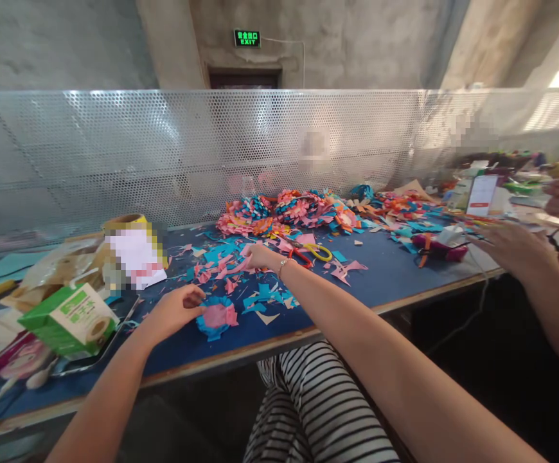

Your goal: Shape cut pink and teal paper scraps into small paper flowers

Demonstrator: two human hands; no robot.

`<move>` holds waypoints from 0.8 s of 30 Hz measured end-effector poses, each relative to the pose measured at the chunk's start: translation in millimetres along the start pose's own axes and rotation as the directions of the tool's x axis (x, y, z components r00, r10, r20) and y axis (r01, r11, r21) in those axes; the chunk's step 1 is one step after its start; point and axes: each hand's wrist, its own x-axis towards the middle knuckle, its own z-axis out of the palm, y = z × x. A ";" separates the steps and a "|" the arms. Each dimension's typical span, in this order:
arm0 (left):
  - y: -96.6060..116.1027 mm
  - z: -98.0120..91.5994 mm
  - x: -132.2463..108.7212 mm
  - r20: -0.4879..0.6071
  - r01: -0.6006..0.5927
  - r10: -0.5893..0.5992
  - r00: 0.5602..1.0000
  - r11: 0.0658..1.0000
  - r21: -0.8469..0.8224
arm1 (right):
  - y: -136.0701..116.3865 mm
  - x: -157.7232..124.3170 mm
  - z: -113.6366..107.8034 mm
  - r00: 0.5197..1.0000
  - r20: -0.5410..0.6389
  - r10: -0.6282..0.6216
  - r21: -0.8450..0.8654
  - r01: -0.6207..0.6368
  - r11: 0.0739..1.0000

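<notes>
A round paper flower, blue around the edge with pink in the middle, lies on the blue table top near the front edge. My left hand is beside it, fingers loosely curled and apart from the thumb, whose tip meets the flower's left rim. My right hand reaches into pink and blue paper scraps farther back. Its fingers point down and look pinched together; what they hold, if anything, is hidden. Just right of that wrist lie red-handled scissors and yellow-handled scissors.
Finished-looking paper flowers are heaped against a perforated metal screen. On the left stand a green box, a phone and a yellow tape roll. At right, a co-worker's hand is near a purple glue gun.
</notes>
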 end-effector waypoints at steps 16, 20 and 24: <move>144.2 53.7 78.4 -0.006 -0.294 0.369 0.929 0.751 0.592 | 51.8 -36.6 -76.1 0.967 -0.246 -0.068 0.270 0.136 0.953; 174.3 89.2 128.1 -0.079 -0.322 0.341 0.937 0.928 0.186 | 72.5 -67.3 -99.0 0.966 -0.257 0.034 0.413 0.079 0.907; 210.5 129.9 148.2 -0.016 -0.244 0.251 0.968 0.922 -0.300 | 109.4 -116.6 -108.1 0.917 -0.328 0.226 0.653 0.048 0.756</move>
